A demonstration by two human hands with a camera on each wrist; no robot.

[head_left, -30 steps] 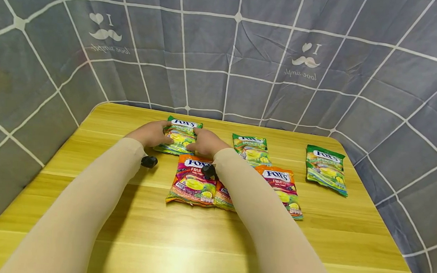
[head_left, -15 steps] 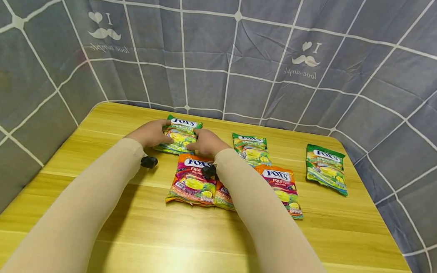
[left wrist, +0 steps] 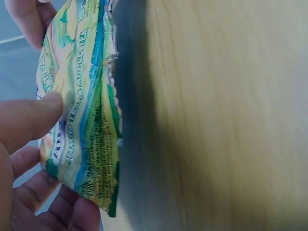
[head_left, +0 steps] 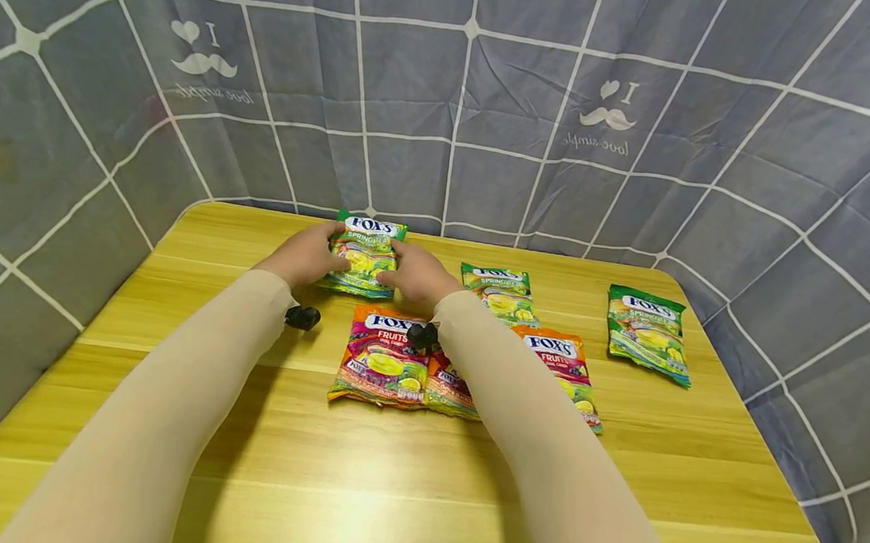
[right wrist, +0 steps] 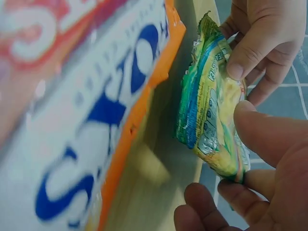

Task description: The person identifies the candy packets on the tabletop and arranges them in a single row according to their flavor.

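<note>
Both hands have lifted the green candy bag (head_left: pixel 364 253) off the table (head_left: pixel 180 289), tilting it up.

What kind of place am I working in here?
Probably a makeshift tabletop workspace: a wooden table fenced by a grey grid-pattern cloth, with candy bags laid out on it.

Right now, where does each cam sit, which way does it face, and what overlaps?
Head: worn on the head, facing forward and down at the yellow wooden table; both sleeved forearms, left hand and right hand show, gripping the green foil candy packet.
Left wrist: beside the left hand's thumb, facing that packet edge-on, tabletop beyond.
Right wrist: behind the right hand's thumb, facing the packet, with an orange candy packet blurred close by.
Shared: both wrist views show the green packet with both hands on it.
</note>
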